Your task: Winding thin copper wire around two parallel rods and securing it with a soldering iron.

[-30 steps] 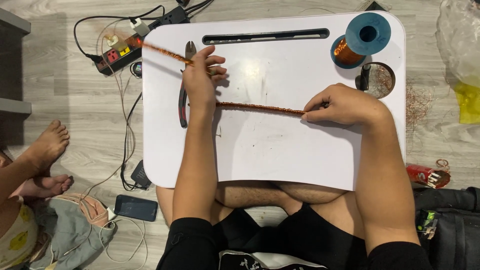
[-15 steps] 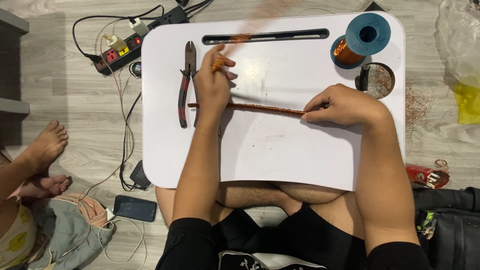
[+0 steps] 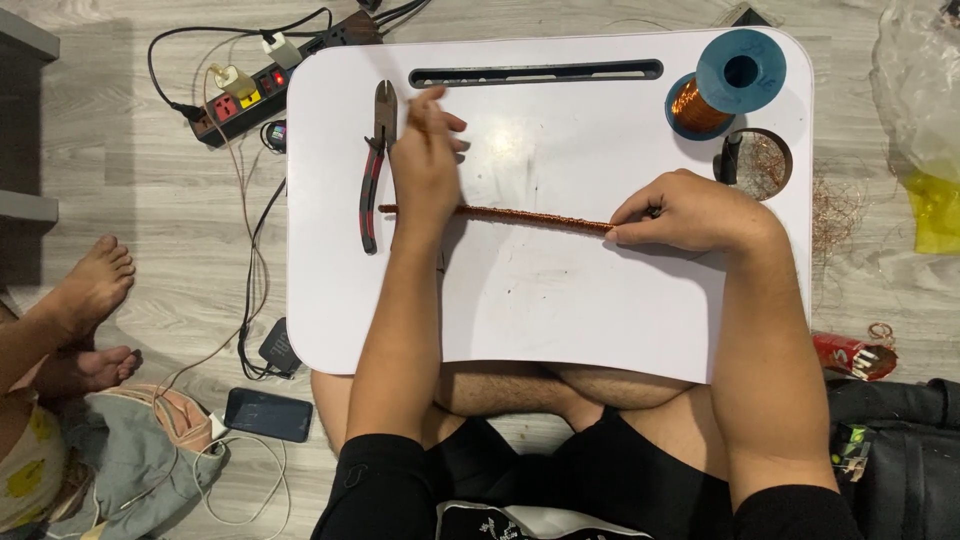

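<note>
A long rod wound with copper wire (image 3: 530,215) lies across a white lap table (image 3: 560,300). My right hand (image 3: 690,212) pinches the rod's right end and holds it against the table. My left hand (image 3: 425,170) is over the rod's left part, its fingers bunched and blurred by motion. The thin copper strand in its fingers is barely visible in the blur. Red-handled pliers (image 3: 375,165) lie just left of that hand. A blue spool of copper wire (image 3: 725,85) stands at the table's far right corner.
A round cup hole (image 3: 765,165) in the table holds wire scraps. A power strip (image 3: 265,90) with cables lies on the floor to the left, with a phone (image 3: 268,413) nearer me. Another person's feet (image 3: 90,290) are at the left. A plastic bag (image 3: 920,110) is at the right.
My left hand swung the copper strand from the upper left over the top and drew back toward the rod. The right hand and the rod stayed put.
</note>
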